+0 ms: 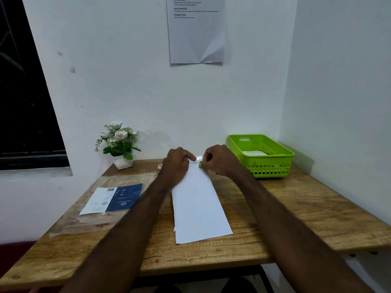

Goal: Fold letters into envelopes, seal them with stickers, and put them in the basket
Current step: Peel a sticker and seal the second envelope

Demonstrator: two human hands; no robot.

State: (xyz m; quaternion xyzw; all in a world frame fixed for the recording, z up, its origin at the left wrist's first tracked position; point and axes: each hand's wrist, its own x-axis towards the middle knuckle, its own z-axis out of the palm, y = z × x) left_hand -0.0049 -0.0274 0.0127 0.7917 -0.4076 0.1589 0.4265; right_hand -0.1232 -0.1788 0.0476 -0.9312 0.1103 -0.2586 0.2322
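A long white envelope (pixel 198 204) lies lengthwise on the wooden table (pixel 296 208), its far end under my hands. My left hand (pixel 176 163) presses on that far end, with the index finger stretched along the flap edge. My right hand (pixel 218 159) pinches a small green sticker (pixel 200 164) at the same edge, and a strip of shiny backing (pixel 198 158) shows between the two hands. The green plastic basket (pixel 262 155) stands at the back right and holds white envelopes (pixel 254 153).
A clear plastic sleeve with a blue and white label (pixel 112 198) lies at the left of the table. A small potted plant with white flowers (pixel 119 144) stands at the back left. A printed sheet (pixel 196 30) hangs on the wall.
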